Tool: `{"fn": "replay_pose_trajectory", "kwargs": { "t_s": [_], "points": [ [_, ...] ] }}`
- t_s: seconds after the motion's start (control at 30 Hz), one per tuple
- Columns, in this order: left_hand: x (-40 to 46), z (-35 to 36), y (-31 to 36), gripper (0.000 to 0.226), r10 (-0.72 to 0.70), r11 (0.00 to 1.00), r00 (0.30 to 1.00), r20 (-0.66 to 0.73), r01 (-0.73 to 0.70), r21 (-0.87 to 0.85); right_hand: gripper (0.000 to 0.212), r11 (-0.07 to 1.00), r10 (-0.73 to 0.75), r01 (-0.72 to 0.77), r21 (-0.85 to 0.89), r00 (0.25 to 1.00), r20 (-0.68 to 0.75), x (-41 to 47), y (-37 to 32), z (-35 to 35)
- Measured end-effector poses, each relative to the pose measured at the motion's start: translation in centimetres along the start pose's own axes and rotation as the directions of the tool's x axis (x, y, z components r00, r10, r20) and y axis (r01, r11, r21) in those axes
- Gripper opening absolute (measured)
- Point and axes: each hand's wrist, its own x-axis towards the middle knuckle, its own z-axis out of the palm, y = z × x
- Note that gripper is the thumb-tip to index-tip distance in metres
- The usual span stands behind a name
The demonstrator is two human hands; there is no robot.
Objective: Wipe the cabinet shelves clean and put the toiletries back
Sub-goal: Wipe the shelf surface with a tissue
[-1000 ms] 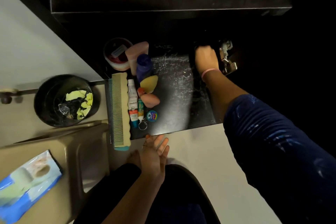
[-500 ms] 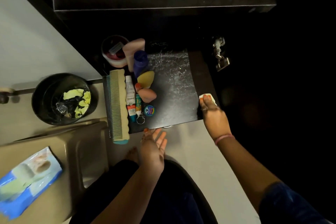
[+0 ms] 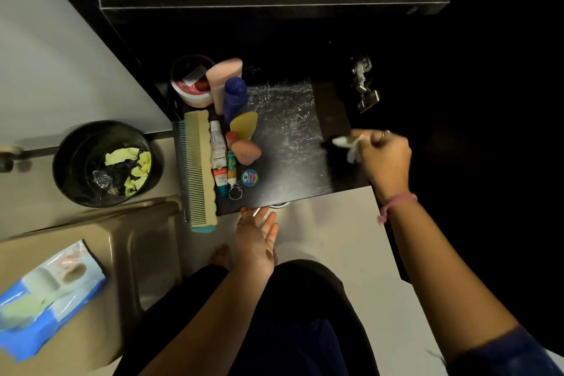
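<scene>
Dark shelf [image 3: 293, 162] is showing a wet, streaky patch mid-surface, toiletries [image 3: 235, 131] bunched along its left side. Right hand [image 3: 386, 159] is pinching a white wipe [image 3: 346, 143] at the shelf's right edge; streaks are lying just left of it, so it's nearer. Left hand [image 3: 258, 235] is hanging w/ fingers loose below the front edge, holding nothing.

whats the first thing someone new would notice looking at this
Probably the right hand at the right edge of the dark shelf, pinching a crumpled white wipe beside a streaky wet patch. Next, the toiletries crowded along the shelf's left side, led by a long comb. The left hand rests open at the shelf's front edge.
</scene>
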Motion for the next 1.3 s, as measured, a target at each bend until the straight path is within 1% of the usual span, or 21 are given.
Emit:
{"fn": "replay_pose_trajectory", "kwargs": {
  "t_s": [0.03, 0.1, 0.17, 0.23, 0.3, 0.33, 0.4, 0.47, 0.53, 0.6, 0.73, 0.77, 0.8, 0.83, 0.9, 0.97, 1.03, 1.1, 1.13, 1.2, 1.3],
  "points": [
    [0.0, -0.1, -0.1, 0.045, 0.009, 1.0, 1.0, -0.007, -0.009, -0.003, 0.022, 0.995, 0.006, -0.005, 0.096, 1.0, -0.002, 1.3, -1.1, 0.8],
    [0.1, -0.1, -0.1, 0.043, 0.019, 1.0, 1.0, -0.004, -0.019, -0.002, 0.022, 0.992, -0.094, 0.097, 0.078, 0.995, -0.038, 3.9, -3.8, 2.4],
    [0.2, -0.1, -0.2, 0.042, 0.017, 1.0, 1.0, -0.002, -0.017, 0.001, 0.024, 0.956, -0.276, 0.271, -0.111, 0.96, -0.039, 6.7, -6.5, 3.9],
    [0.5, -0.2, -0.3, 0.045, 0.022, 1.0, 1.0, 0.007, -0.022, 0.01, 0.028, 0.832, -0.403, 0.412, -0.371, 0.909, 0.105, 9.7, -8.1, 5.8],
    [0.8, -0.4, -0.5, 0.045, 0.024, 1.0, 1.0, 0.007, -0.024, 0.009, 0.033, 0.7, -0.419, 0.5, -0.51, 0.866, 0.274, 12.5, -7.7, 8.0],
    [0.9, -0.5, -0.7, 0.045, 0.027, 1.0, 1.0, 0.003, -0.027, 0.002, 0.035, 0.664, -0.399, 0.523, -0.534, 0.852, 0.338, 13.6, -7.1, 9.0],
    [1.1, -0.6, -1.0, 0.045, 0.047, 0.999, 0.999, -0.021, -0.047, -0.001, 0.036, 0.611, -0.37, 0.55, -0.569, 0.834, 0.409, 14.8, -5.8, 10.2],
    [1.2, -0.6, -1.3, 0.046, 0.059, 0.998, 0.997, -0.039, -0.06, -0.001, 0.035, 0.569, -0.365, 0.565, -0.597, 0.824, 0.433, 15.4, -5.1, 10.5],
    [1.4, -0.7, -1.5, 0.048, 0.054, 0.998, 0.997, -0.053, -0.054, 0.011, 0.034, 0.566, -0.379, 0.567, -0.598, 0.823, 0.422, 15.6, -5.0, 10.5],
    [1.5, -0.7, -1.8, 0.048, 0.047, 0.999, 0.996, -0.079, -0.045, 0.028, 0.032, 0.606, -0.369, 0.556, -0.569, 0.83, 0.418, 14.7, -5.1, 9.9],
    [1.2, -0.4, -1.6, 0.04, 0.055, 0.998, 0.996, -0.071, -0.054, 0.017, 0.027, 0.806, -0.329, 0.452, -0.383, 0.879, 0.346, 10.5, -3.0, 8.6],
    [1.1, -0.3, -1.6, 0.036, 0.055, 0.998, 0.996, -0.067, -0.055, 0.016, 0.029, 0.828, -0.325, 0.438, -0.351, 0.884, 0.337, 9.0, -1.9, 8.2],
    [1.1, -0.1, -1.5, 0.035, 0.053, 0.999, 0.996, -0.07, -0.052, 0.015, 0.032, 0.822, -0.336, 0.45, -0.348, 0.878, 0.34, 7.4, -0.5, 7.7],
    [1.0, 0.1, -1.4, 0.035, 0.05, 0.999, 0.996, -0.075, -0.049, 0.016, 0.035, 0.78, -0.396, 0.51, -0.363, 0.851, 0.345, 5.7, 1.0, 7.1],
    [0.8, 0.5, -1.2, 0.044, 0.047, 0.999, 0.995, -0.088, -0.046, 0.018, 0.039, 0.613, -0.55, 0.658, -0.437, 0.753, 0.361, 2.3, 4.4, 5.8],
    [0.8, 0.7, -1.1, 0.049, 0.036, 0.999, 0.994, -0.102, -0.037, -0.007, 0.044, 0.541, -0.582, 0.694, -0.475, 0.717, 0.384, -0.6, 7.8, 4.2],
    [0.8, 0.8, -1.0, 0.05, 0.037, 0.999, 0.994, -0.107, -0.04, -0.029, 0.05, 0.566, -0.504, 0.668, -0.483, 0.744, 0.439, -2.9, 10.2, 2.7],
    [0.7, 0.8, -0.9, 0.051, 0.035, 0.999, 0.995, -0.095, -0.039, -0.034, 0.041, 0.625, -0.357, 0.598, -0.502, 0.79, 0.498, -4.1, 11.7, 1.5],
    [0.5, 0.8, -0.8, 0.051, 0.036, 0.999, 0.995, -0.089, -0.039, -0.031, 0.039, 0.625, -0.321, 0.596, -0.504, 0.785, 0.53, -4.6, 12.1, 1.1],
    [0.5, 0.6, -0.9, 0.051, 0.038, 0.999, 0.996, -0.082, -0.04, -0.018, 0.043, 0.615, -0.384, 0.628, -0.477, 0.766, 0.515, -5.1, 12.0, 0.5],
    [0.7, 0.4, -0.8, 0.05, 0.04, 0.999, 0.997, -0.061, -0.04, -0.003, 0.034, 0.685, -0.516, 0.599, -0.414, 0.801, 0.305, -3.8, 8.1, -0.2]
  ]
}}
